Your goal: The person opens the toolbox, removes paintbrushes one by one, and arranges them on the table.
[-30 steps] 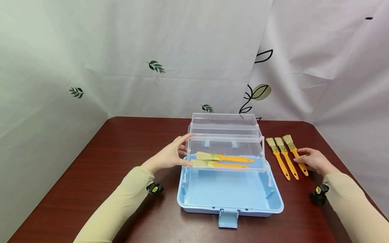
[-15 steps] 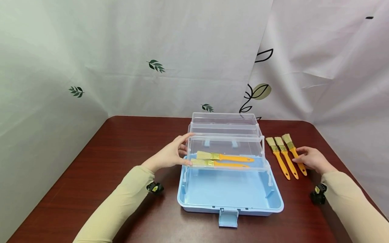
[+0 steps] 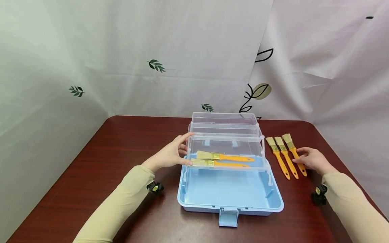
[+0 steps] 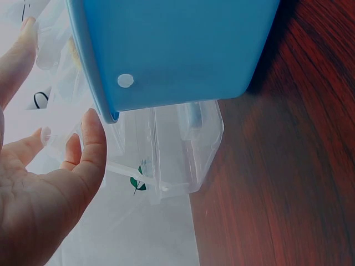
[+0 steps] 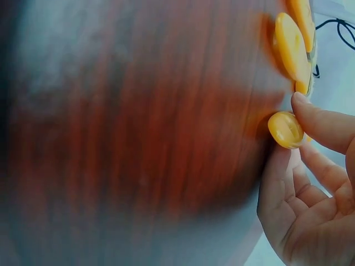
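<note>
My left hand (image 3: 168,155) grips the left end of the clear plastic tray (image 3: 226,139) that stands raised over the light blue toolbox (image 3: 228,192). Its thumb lies at the front corner and its index finger along the upper edge, as the left wrist view also shows. Two paintbrushes with yellow handles (image 3: 235,158) lie in the lower tray. On the right, my right hand (image 3: 314,159) pinches the handle of the rightmost paintbrush (image 3: 290,144) between thumb and fingers. In the right wrist view the handle's end (image 5: 285,130) pokes out from the grip.
Two more paintbrushes (image 3: 281,162) lie side by side on the dark wooden table (image 3: 127,141), just left of the held one. The toolbox's front latch (image 3: 228,218) hangs open toward me. A pale curtain (image 3: 176,84) closes off the back and sides.
The rightmost paintbrush and my right hand have shifted very slightly left, toward the other two paintbrushes. My left hand, the tray and the toolbox have stayed in place.
</note>
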The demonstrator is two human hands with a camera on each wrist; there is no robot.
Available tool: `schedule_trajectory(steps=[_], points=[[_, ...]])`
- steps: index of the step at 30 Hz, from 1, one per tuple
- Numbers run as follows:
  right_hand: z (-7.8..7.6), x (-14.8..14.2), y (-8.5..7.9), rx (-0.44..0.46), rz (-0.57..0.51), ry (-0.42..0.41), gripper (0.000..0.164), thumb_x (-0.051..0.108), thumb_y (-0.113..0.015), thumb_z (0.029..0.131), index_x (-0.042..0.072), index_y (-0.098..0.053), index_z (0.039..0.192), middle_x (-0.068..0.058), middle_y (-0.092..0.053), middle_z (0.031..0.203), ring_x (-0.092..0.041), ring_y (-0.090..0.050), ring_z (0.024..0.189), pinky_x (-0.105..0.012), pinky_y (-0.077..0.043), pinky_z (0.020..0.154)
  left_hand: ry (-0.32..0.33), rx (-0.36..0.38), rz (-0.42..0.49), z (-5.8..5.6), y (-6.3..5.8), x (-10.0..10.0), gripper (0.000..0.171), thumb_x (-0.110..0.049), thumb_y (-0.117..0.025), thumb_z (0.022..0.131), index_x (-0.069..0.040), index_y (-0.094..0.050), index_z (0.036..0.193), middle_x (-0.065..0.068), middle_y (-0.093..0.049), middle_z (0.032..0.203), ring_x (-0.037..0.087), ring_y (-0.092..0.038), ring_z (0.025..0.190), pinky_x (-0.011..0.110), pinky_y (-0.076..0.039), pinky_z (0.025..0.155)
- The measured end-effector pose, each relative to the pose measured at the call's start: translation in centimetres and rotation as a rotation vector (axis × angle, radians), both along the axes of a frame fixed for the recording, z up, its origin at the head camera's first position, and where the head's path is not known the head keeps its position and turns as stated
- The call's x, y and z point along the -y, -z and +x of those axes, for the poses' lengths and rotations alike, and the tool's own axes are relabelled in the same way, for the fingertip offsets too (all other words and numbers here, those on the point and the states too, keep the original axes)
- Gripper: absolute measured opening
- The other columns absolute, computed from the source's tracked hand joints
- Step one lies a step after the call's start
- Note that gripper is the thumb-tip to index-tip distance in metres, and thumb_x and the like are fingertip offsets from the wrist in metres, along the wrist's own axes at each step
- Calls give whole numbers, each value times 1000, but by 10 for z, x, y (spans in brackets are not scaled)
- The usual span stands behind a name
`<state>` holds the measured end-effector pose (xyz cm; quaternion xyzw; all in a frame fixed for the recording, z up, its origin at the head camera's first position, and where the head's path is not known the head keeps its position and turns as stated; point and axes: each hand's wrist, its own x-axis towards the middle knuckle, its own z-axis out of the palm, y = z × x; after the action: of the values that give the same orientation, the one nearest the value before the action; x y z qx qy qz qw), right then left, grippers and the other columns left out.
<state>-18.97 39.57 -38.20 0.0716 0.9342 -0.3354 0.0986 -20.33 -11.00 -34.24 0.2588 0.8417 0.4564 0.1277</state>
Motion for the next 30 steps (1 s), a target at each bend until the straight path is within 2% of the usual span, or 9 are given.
schedule_trajectory(steps=[4, 11, 17, 26, 30], points=[[2, -2, 1, -12, 5, 4, 68, 20, -71, 85, -20, -36, 127, -24, -61, 91, -20, -61, 76, -33, -56, 67, -4, 4, -1, 1, -1, 0, 101, -10, -84, 69, -23, -25, 149, 13, -34, 131, 25, -52, 104, 38, -50, 93], [2, -4, 3, -36, 28, 11, 66, 21, -71, 85, -18, -38, 127, -26, -62, 92, -21, -60, 75, -30, -53, 64, -13, 11, -6, 2, -2, -1, 101, -10, -84, 69, -25, -24, 149, 13, -35, 132, 25, -53, 105, 38, -50, 93], [2, -5, 4, -42, 32, 16, 66, 23, -70, 86, -17, -38, 128, -24, -63, 92, -22, -59, 76, -31, -52, 66, -19, 11, -13, 2, -1, 0, 101, -12, -84, 69, -26, -24, 149, 12, -36, 131, 26, -53, 105, 40, -50, 93], [4, -6, 3, -34, -11, 15, 69, 26, -70, 86, -18, -37, 128, -13, -67, 87, -17, -59, 75, -23, -48, 60, -26, 8, -22, 2, -1, 0, 101, -13, -84, 69, -25, -24, 149, 13, -34, 134, 26, -53, 106, 39, -50, 93], [5, -7, 3, -46, -35, 19, 69, 25, -70, 87, -18, -37, 129, -11, -67, 86, -15, -60, 75, -22, -50, 61, -19, 4, -19, 2, -1, 0, 100, -12, -84, 69, -23, -25, 149, 14, -34, 133, 26, -53, 105, 39, -49, 94]])
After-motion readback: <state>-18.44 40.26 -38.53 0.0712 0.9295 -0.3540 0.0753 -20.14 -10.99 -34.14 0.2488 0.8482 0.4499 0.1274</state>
